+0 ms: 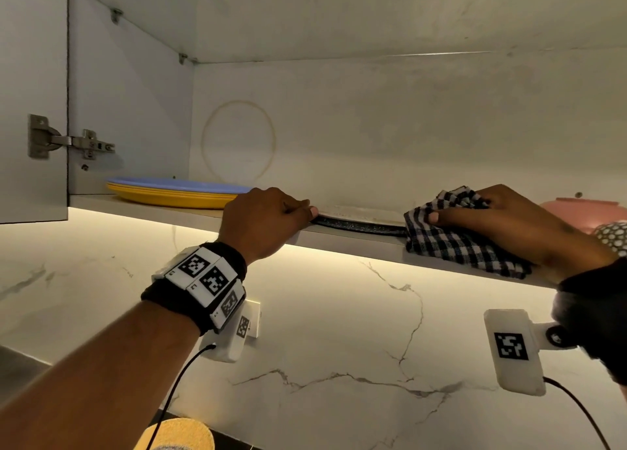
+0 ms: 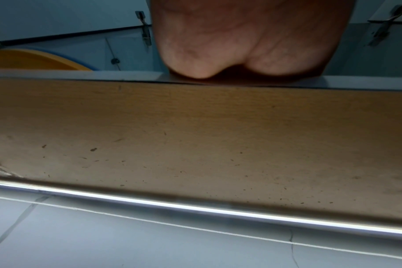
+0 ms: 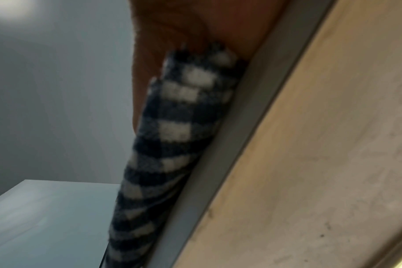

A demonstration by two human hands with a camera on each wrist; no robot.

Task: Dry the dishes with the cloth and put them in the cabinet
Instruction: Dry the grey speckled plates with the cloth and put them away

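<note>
A dark speckled plate [image 1: 359, 218] with a pale inside lies flat on the cabinet shelf [image 1: 190, 213]. My left hand [image 1: 305, 212] is at the plate's left rim, fingers curled and thumb tip on the rim. In the left wrist view only the heel of that hand [image 2: 241, 45] shows, at the shelf edge. My right hand [image 1: 475, 212] grips a blue-and-white checked cloth [image 1: 451, 242] at the plate's right rim, thumb under a fold. The cloth [image 3: 172, 130] hangs over the shelf's front edge and hides that side of the plate.
Yellow plates [image 1: 169, 198] with a blue plate [image 1: 176, 182] on top are stacked at the shelf's left end. A pink bowl [image 1: 583, 208] and a dotted dish [image 1: 612, 234] sit at the right. The cabinet door [image 1: 34, 93] stands open on the left. Marble wall [image 1: 339, 330] lies below.
</note>
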